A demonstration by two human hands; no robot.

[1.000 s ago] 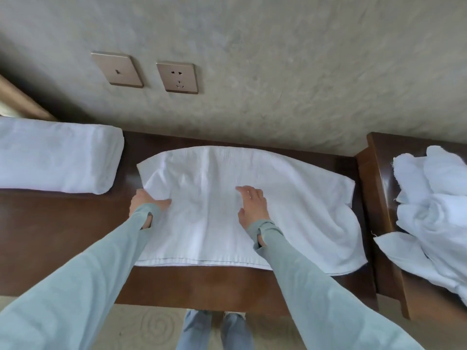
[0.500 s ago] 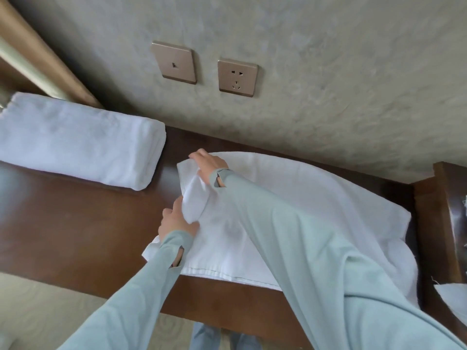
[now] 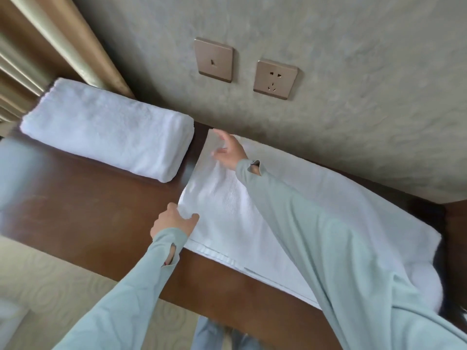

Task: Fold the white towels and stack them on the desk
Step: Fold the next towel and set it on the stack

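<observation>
The wide white terry towel (image 3: 290, 213) now lies flat along the back edge of the dark brown wooden desk (image 3: 83, 218); its left end, bunched up half a second ago, is spread. The left hand (image 3: 174, 221) pinches the towel's near-left edge. The right hand (image 3: 228, 152) has let go, its fingers splayed at the far-left corner. A folded white towel (image 3: 106, 135) sits at the desk's far-left corner.

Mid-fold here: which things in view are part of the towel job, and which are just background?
Part of the job:
- spread towel, being folded
- folded towel, the stack so far
- desk
- left hand, at the spread towel's near corner
- right hand, at its far corner

Background:
- wall switch
- wall socket
- curtain
</observation>
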